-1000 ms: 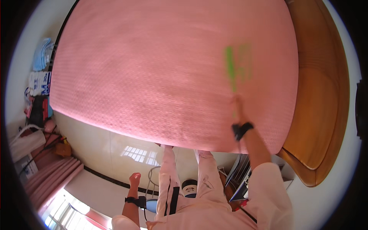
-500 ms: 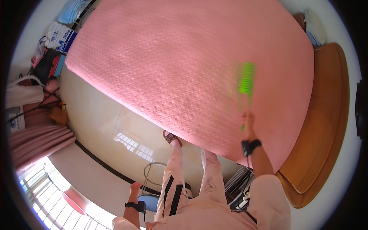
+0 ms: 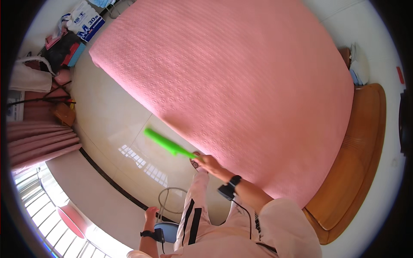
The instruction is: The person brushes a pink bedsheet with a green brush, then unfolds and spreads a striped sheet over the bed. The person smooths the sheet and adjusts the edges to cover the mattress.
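My right hand (image 3: pixel 207 164) is closed round the handle of a bright green bed brush (image 3: pixel 163 141). The brush is slightly blurred and points left, its head out over the floor beyond the bed's near edge. Below it lies the pink quilted bed cover (image 3: pixel 241 86), its texture showing in fine rows. My right forearm reaches across the cover's near edge. Low on the left, my left hand (image 3: pixel 150 212) hangs by my side above a blue round stool seat (image 3: pixel 167 231). It holds nothing that I can see, and its fingers look loosely apart.
A curved wooden headboard (image 3: pixel 361 159) borders the bed on the right. Pale tiled floor (image 3: pixel 107 107) runs along the left, past a pink curtain (image 3: pixel 41 142) and a barred window (image 3: pixel 47 206). Bags and a white-and-blue package (image 3: pixel 88 23) stand at the far left.
My right hand has swung the brush from over the right part of the bed cover leftward and nearer, past the bed's edge. My left hand stays low by my side. The view has shifted.
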`<state>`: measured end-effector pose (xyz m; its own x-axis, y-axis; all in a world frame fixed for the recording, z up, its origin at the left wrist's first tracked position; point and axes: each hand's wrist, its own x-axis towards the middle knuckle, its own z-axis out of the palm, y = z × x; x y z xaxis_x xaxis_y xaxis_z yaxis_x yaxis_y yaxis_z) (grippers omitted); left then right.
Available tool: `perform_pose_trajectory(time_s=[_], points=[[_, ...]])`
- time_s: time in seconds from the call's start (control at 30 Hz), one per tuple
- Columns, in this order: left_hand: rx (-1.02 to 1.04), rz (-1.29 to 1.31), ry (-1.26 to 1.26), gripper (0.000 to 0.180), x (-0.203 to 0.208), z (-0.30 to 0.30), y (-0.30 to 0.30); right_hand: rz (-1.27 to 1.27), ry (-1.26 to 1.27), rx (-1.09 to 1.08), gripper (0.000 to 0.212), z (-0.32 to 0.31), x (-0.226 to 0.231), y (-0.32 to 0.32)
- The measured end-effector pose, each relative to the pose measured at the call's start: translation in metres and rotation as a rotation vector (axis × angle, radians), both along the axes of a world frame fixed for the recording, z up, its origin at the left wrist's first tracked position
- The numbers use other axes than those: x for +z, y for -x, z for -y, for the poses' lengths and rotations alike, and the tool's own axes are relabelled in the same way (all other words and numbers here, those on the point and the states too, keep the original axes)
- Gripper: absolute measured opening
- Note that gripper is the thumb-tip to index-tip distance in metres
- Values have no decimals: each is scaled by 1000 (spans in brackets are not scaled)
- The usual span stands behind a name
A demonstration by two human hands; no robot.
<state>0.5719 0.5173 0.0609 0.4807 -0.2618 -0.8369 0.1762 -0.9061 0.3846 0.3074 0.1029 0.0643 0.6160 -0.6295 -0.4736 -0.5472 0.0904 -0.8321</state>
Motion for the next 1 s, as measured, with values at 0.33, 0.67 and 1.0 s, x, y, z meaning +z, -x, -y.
perform_pose_trajectory(time_s=[0.33,0.67,1.0], points=[[-440,33,-86,17,-39,-50,-16,910,-657,-1116,24,171,-29,214],[-518,155,-106,13,-12,58,-101,128,-348,-174,38,94,-28,-222],[257,-65,8,15,-11,132,-202,103,-312,-1059,33,265,15,-34]])
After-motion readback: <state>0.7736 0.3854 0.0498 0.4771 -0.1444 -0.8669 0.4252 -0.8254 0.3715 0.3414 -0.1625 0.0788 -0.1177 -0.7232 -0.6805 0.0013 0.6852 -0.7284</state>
